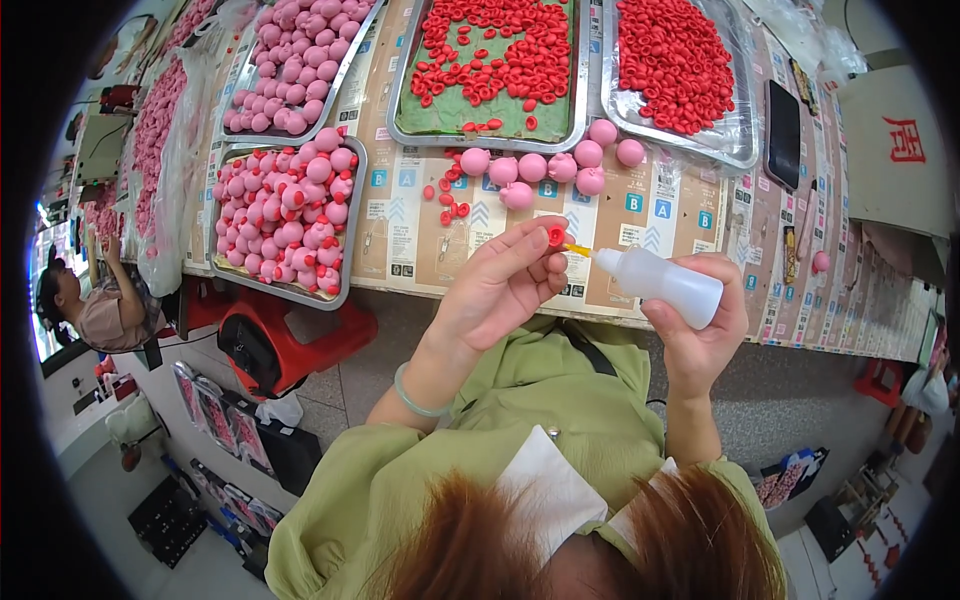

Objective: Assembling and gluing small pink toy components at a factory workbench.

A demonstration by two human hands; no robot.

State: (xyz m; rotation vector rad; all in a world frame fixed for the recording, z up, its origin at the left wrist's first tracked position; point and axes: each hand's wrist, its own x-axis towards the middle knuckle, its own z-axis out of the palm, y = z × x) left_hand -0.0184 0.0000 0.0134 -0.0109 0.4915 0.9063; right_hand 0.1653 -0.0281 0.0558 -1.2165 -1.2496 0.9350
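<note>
Between the thumb and fingers of my left hand (507,280) is a small red cup-shaped piece (556,237), its hollow side showing. My right hand (706,325) is wrapped round a white squeeze bottle (664,284), tilted so that its thin yellow nozzle (577,249) points at the red piece. Whether the tip touches the piece I cannot tell. Just beyond my hands, several pink balls (533,167) with small bumps lie in a loose group on the table. A few loose red pieces (446,200) are scattered to their left.
Trays of red pieces (590,72) (676,62) stand at the back. On the left are a tray of plain pink balls (300,62) and a tray of pink balls with red parts (285,215). A black phone (783,134) lies right. Another person (105,300) sits far left, near a red stool (335,345).
</note>
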